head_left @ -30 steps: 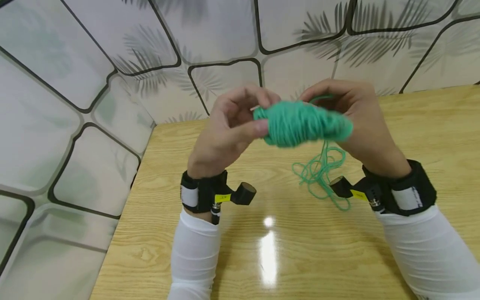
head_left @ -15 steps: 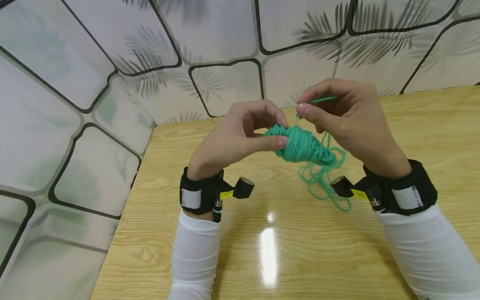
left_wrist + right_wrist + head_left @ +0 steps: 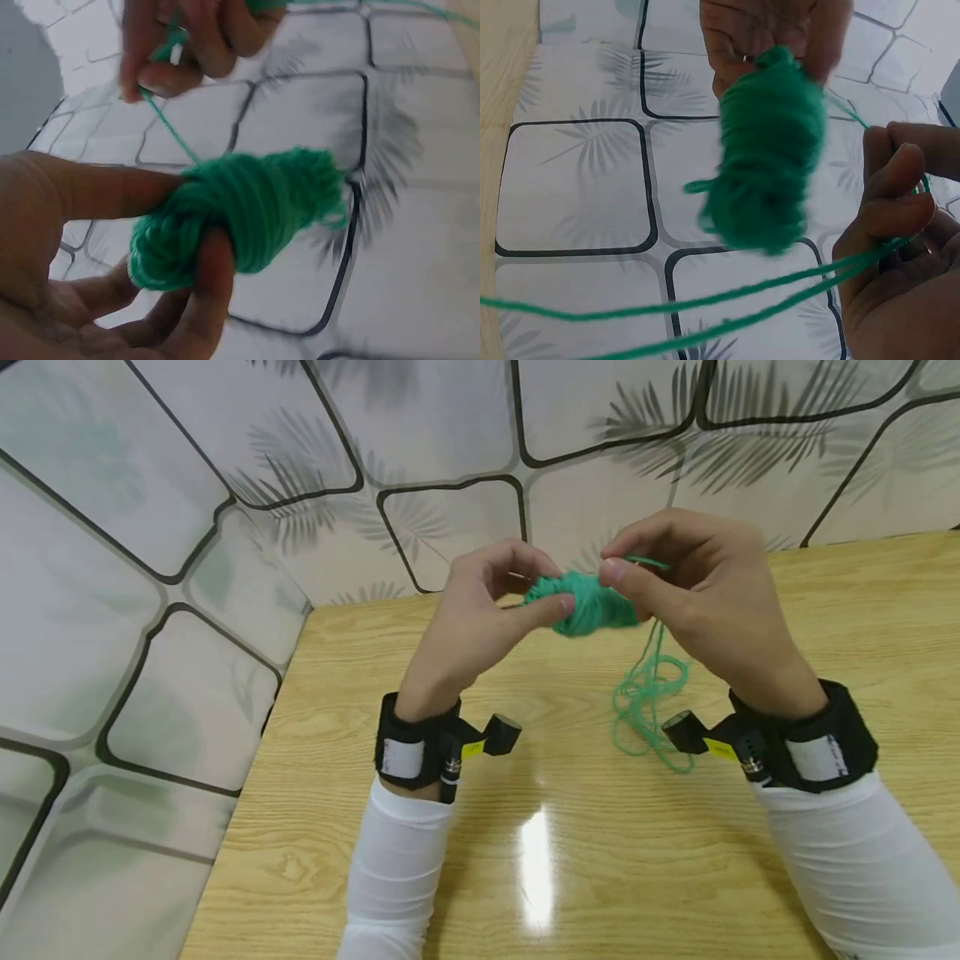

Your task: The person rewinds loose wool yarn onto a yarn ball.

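Observation:
A wound bundle of green yarn point(image 3: 588, 610) is held above the table by my left hand point(image 3: 491, 610), its thumb on the near side and fingers on the far side. In the left wrist view the yarn bundle point(image 3: 247, 210) shows its wraps around the middle and a looped end. My right hand point(image 3: 697, 585) pinches the yarn strand between thumb and forefinger, just right of the bundle. The taut strand point(image 3: 169, 127) runs from the bundle to those fingertips. Below the right hand, two strands point(image 3: 727, 300) trail through its curled fingers.
A loose tangle of green yarn point(image 3: 648, 706) lies on the wooden table point(image 3: 337, 827) under the right hand. Behind and to the left stands a patterned wall covering point(image 3: 450, 435). Both wrists wear black straps with small cameras point(image 3: 502, 735).
My left hand swung the bundle down, then up again, its right end now partly behind the right fingers. The right hand stayed nearly in place, thumb and forefinger closing on the strand.

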A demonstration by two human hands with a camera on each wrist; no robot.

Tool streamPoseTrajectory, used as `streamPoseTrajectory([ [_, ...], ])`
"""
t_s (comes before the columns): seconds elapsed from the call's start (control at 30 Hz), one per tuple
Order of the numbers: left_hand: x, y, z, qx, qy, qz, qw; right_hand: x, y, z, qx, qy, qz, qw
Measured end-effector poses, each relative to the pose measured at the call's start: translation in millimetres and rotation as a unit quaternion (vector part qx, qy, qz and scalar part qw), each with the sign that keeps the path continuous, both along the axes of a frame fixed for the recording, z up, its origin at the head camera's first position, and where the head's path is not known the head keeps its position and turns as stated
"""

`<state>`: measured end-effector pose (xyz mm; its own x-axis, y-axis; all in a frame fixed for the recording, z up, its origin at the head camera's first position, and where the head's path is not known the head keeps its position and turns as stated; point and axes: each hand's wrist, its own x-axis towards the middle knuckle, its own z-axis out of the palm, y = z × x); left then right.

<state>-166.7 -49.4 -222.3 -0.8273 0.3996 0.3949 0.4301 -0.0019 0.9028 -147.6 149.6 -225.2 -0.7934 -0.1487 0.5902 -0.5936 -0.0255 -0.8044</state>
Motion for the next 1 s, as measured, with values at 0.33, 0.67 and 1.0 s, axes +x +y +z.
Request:
streamPoseTrajectory([
  [0.33, -3.8, 6, 3.0, 0.264, -0.030, 0.000, 0.9640, -1.4, -4, -1.5, 0.057, 0.004, -0.006, 0.998],
  [0.67, 2.9, -3, 2.7, 0.059, -0.056, -0.157, 0.9842, 2.9, 1, 2.5, 0.005, 0.000, 0.001, 1.000],
  [1.0, -7.0, -3, 3.9, 0.183, -0.026, 0.085, 0.9790, 3.4, 1, 1.2, 0.015, -0.035, 0.011, 0.999],
])
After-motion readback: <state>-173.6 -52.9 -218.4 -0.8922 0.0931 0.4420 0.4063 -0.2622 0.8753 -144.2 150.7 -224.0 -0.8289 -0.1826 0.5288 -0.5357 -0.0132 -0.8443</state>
